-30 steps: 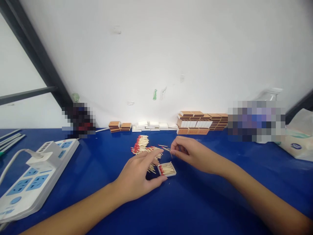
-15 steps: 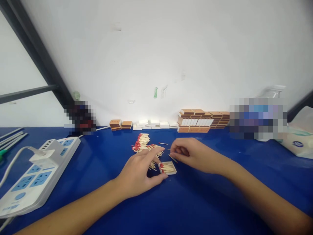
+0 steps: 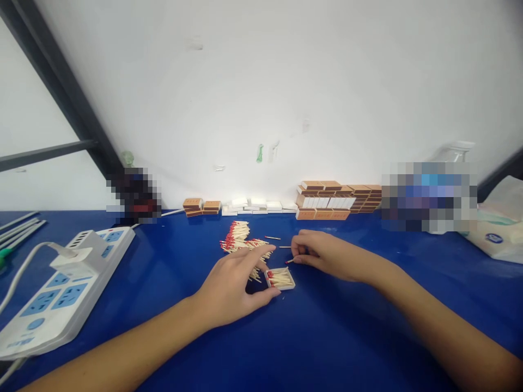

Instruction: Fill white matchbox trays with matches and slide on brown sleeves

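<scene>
head view shows me the left hand (image 3: 229, 291) half open, thumb and finger holding the matchbox tray (image 3: 286, 287) on the table (image 3: 327, 343); the right hand (image 3: 322, 251) pinches one match (image 3: 290, 262) nearby.

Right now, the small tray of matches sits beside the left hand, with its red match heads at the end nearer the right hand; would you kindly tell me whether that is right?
Not quite: in the head view, the red match heads lie at the end nearer the left hand. The small tray of matches does sit beside that hand.
</scene>
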A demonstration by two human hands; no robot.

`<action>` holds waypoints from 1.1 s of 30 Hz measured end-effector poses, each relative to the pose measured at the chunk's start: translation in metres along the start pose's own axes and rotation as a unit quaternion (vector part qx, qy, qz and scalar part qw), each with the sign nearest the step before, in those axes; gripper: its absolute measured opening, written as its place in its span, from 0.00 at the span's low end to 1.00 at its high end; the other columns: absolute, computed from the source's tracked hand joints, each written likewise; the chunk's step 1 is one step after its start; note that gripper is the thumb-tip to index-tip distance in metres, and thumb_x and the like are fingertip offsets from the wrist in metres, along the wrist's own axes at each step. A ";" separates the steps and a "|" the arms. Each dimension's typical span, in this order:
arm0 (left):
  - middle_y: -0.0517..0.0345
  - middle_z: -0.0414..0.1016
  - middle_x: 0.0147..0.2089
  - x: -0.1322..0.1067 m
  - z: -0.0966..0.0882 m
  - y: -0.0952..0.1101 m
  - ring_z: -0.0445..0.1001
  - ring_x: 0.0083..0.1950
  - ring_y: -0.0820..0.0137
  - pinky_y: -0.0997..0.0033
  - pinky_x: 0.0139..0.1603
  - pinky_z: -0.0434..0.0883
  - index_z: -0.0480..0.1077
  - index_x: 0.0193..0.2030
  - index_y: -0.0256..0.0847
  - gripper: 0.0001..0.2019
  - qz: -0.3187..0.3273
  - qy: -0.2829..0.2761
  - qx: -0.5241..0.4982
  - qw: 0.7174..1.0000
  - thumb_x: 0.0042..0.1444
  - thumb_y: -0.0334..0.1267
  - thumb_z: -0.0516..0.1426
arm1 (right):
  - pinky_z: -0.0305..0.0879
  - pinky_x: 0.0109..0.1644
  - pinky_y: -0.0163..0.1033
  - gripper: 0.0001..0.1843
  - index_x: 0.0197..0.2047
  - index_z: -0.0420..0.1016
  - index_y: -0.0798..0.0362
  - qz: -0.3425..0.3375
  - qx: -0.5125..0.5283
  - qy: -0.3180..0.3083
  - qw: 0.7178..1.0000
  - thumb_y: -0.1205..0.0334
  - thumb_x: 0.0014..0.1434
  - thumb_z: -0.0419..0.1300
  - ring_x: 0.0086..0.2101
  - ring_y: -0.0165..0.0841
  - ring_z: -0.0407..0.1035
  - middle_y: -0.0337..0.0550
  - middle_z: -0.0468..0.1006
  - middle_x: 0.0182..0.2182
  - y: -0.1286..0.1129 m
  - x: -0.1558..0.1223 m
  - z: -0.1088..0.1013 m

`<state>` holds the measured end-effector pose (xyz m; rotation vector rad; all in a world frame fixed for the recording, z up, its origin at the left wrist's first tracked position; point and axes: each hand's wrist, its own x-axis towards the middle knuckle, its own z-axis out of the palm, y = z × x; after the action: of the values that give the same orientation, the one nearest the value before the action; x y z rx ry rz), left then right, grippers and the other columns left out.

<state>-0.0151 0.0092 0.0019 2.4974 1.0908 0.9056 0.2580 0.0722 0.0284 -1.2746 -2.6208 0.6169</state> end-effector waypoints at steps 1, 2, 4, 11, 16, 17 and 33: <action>0.58 0.83 0.51 0.000 0.000 0.000 0.81 0.56 0.60 0.53 0.58 0.80 0.58 0.71 0.50 0.36 0.000 0.000 0.001 1.000 0.60 0.45 0.68 | 0.62 0.41 0.41 0.10 0.38 0.72 0.50 0.002 -0.002 0.002 1.000 0.56 0.71 0.56 0.36 0.35 0.67 0.43 0.74 0.38 0.000 -0.001 -0.001; 0.58 0.83 0.52 0.000 0.000 -0.001 0.81 0.55 0.60 0.53 0.58 0.80 0.58 0.71 0.50 0.36 0.000 0.001 0.003 1.000 0.60 0.45 0.67 | 0.62 0.41 0.41 0.11 0.38 0.72 0.50 0.003 -0.001 0.008 1.000 0.56 0.71 0.55 0.36 0.35 0.67 0.44 0.75 0.38 -0.001 -0.001 -0.002; 0.58 0.83 0.52 -0.001 0.000 -0.001 0.81 0.55 0.60 0.53 0.58 0.79 0.58 0.72 0.51 0.36 0.001 0.008 0.008 1.000 0.60 0.45 0.67 | 0.62 0.41 0.41 0.12 0.39 0.72 0.51 0.002 0.015 0.028 0.999 0.54 0.72 0.55 0.36 0.35 0.67 0.44 0.76 0.38 -0.008 -0.003 -0.006; 0.57 0.83 0.52 0.001 -0.001 0.001 0.81 0.55 0.60 0.53 0.60 0.78 0.59 0.71 0.49 0.36 0.006 0.026 0.018 0.999 0.60 0.44 0.68 | 0.61 0.36 0.37 0.10 0.37 0.74 0.51 -0.038 0.096 0.011 0.995 0.56 0.69 0.59 0.32 0.31 0.65 0.40 0.76 0.34 -0.048 -0.009 -0.006; 0.53 0.82 0.54 0.001 0.000 0.000 0.80 0.59 0.57 0.50 0.62 0.77 0.59 0.71 0.48 0.35 0.006 0.019 0.026 0.999 0.61 0.46 0.67 | 0.59 0.34 0.36 0.08 0.35 0.75 0.51 -0.049 0.086 0.014 0.995 0.60 0.68 0.60 0.31 0.30 0.64 0.38 0.74 0.31 -0.054 -0.008 0.004; 0.53 0.82 0.55 0.001 0.000 0.000 0.79 0.60 0.57 0.49 0.63 0.77 0.59 0.71 0.48 0.35 0.007 0.020 0.028 0.999 0.61 0.46 0.67 | 0.59 0.34 0.36 0.08 0.35 0.74 0.51 -0.046 0.086 0.018 0.995 0.61 0.68 0.61 0.31 0.30 0.64 0.38 0.74 0.31 -0.053 -0.008 0.004; 0.58 0.83 0.49 0.001 -0.001 0.002 0.82 0.53 0.60 0.54 0.57 0.78 0.60 0.69 0.50 0.34 0.022 0.000 -0.003 1.000 0.60 0.44 0.68 | 0.66 0.44 0.42 0.08 0.49 0.74 0.51 -0.005 -0.028 0.185 0.982 0.61 0.69 0.60 0.39 0.36 0.71 0.46 0.76 0.44 -0.009 0.015 0.022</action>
<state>-0.0145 0.0084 0.0040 2.5255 1.0344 0.9196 0.2352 0.0731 0.0115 -1.2513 -2.3489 0.2732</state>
